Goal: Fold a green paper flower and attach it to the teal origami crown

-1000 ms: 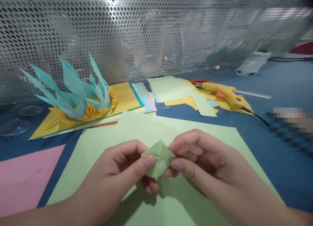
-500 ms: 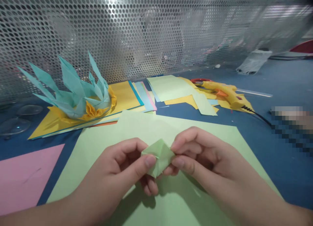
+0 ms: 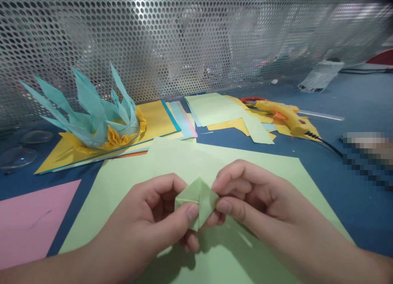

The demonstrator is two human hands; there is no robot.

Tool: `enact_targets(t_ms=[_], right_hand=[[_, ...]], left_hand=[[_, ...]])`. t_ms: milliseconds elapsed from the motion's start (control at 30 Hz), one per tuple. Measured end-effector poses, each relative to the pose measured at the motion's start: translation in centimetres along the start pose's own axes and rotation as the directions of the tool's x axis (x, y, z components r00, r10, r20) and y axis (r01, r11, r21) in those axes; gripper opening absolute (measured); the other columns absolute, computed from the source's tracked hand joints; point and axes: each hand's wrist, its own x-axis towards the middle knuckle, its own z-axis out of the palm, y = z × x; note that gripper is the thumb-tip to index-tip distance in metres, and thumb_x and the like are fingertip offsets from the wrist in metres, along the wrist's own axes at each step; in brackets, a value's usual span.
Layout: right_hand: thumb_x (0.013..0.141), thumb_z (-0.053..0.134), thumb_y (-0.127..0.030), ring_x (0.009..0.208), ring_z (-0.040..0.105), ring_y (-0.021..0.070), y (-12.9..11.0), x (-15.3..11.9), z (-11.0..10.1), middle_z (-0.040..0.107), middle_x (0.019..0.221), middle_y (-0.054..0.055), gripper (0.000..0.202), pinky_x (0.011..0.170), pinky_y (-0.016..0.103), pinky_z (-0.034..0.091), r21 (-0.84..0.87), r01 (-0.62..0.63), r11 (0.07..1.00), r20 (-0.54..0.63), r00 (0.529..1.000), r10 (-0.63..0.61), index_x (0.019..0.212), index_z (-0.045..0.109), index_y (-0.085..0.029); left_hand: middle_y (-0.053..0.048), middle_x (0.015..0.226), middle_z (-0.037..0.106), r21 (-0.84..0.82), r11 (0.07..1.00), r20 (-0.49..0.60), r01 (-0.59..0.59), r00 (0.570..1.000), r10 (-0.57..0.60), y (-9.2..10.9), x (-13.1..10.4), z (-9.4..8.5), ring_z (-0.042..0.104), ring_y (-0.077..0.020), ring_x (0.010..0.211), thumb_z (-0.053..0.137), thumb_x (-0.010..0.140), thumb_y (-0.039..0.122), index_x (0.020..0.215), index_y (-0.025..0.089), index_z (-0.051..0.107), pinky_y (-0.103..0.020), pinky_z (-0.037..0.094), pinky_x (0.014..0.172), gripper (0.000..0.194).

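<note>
A small piece of folded light green paper (image 3: 205, 198), diamond-shaped with creases meeting near its middle, is held up between both hands. My left hand (image 3: 159, 214) pinches its left side, the thumb lying across the front and the fingers behind. At the right corner, my right hand (image 3: 248, 198) grips the paper between thumb and forefinger. Beneath the hands lies a large light green sheet (image 3: 184, 157), with their shadows on it. The back of the folded paper is hidden.
On the left, a teal and yellow folded-paper crown (image 3: 92, 120) stands on stacked coloured sheets (image 3: 153, 116). A pink sheet (image 3: 37, 218) lies front left. Behind are paper scraps (image 3: 215, 110), a yellow glue gun (image 3: 282, 114) with a cord, and a perforated metal panel (image 3: 196, 42).
The folded paper has dropped slightly and turned a little, with its left flap showing more. My left thumb has shifted slightly down and right along it. Both hands keep their hold.
</note>
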Motion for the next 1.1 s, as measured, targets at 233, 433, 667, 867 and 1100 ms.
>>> enact_targets(t_ms=[233,433,667,867,1100], right_hand=[[0.086,0.053,-0.005,0.069,0.069,0.0085,-0.09,0.21,-0.09,0.067,0.068,-0.005,0.019,0.065,0.016,0.053,-0.018,-0.003,1.0,-0.024,1.0,0.002,0.083,0.057,-0.023],[0.086,0.054,-0.007,0.067,0.068,0.0086,0.03,0.12,-0.08,0.068,0.068,-0.004,0.016,0.063,0.015,0.052,-0.025,-0.006,1.0,-0.039,0.999,0.005,0.082,0.056,-0.022],[0.087,0.054,-0.007,0.066,0.067,0.0073,-0.06,0.22,-0.06,0.068,0.067,-0.004,0.016,0.062,0.014,0.05,0.002,-0.005,1.0,-0.02,1.0,0.005,0.081,0.055,-0.022],[0.086,0.054,-0.007,0.066,0.067,0.007,-0.11,0.34,-0.1,0.069,0.067,-0.004,0.016,0.063,0.014,0.05,0.015,-0.023,1.0,-0.013,1.0,0.023,0.083,0.056,-0.022],[0.087,0.049,-0.002,0.068,0.067,0.0052,0.01,0.13,-0.03,0.068,0.072,-0.005,0.023,0.065,0.012,0.051,-0.018,0.021,1.0,0.05,0.999,-0.02,0.082,0.058,-0.023]], left_hand=[[0.007,0.058,0.067,0.111,0.994,-0.018,-0.016,1.0,0.018,0.12,0.13,0.26,0.063,-0.0045,0.051,0.067,0.072,0.003,0.069,0.017,0.062,-0.007,0.047,0.048,0.015],[0.008,0.06,0.068,0.145,0.989,-0.033,-0.038,0.999,0.043,-0.22,0.36,-0.07,0.065,-0.0057,0.053,0.066,0.07,0.001,0.071,0.019,0.064,-0.008,0.048,0.049,0.018],[0.006,0.063,0.071,0.107,0.994,-0.045,0.022,0.999,-0.018,0.07,0.25,0.0,0.068,-0.0078,0.054,0.07,0.065,0.001,0.068,0.018,0.066,-0.008,0.049,0.048,0.017],[0.007,0.064,0.071,0.049,0.998,0.0,0.033,0.999,-0.033,0.22,0.31,0.16,0.068,-0.0069,0.053,0.067,0.063,-0.003,0.067,0.017,0.063,-0.009,0.05,0.049,0.021],[0.007,0.06,0.066,0.136,0.99,0.015,0.029,0.999,-0.031,-0.19,0.41,-0.15,0.066,-0.008,0.052,0.061,0.066,0.002,0.063,0.018,0.053,-0.012,0.051,0.048,0.018]])
